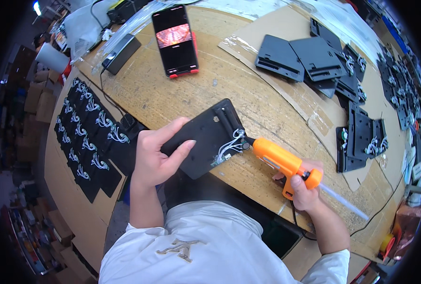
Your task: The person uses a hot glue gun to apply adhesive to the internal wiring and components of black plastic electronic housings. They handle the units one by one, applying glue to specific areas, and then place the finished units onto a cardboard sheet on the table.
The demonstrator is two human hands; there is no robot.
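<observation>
My left hand (159, 154) grips a flat black plastic panel (198, 137) by its left side, thumb on the face, tilted above the table. White wires (229, 147) and small green circuit boards run along the panel's right edge. My right hand (306, 189) is closed round the handle of an orange hot glue gun (279, 158). Its dark nozzle points left and meets or nearly meets the panel's wired edge; whether it touches I cannot tell. A clear glue stick (345, 201) sticks out of the gun's back, and a black cord hangs from the handle.
A phone (175, 42) leans on a red stand at the back. Several wired black panels (85, 137) lie on cardboard at left. More black panels (317, 57) are stacked on cardboard (286, 92) at right. A black power strip (120, 54) sits at the far left of the wooden table (234, 71).
</observation>
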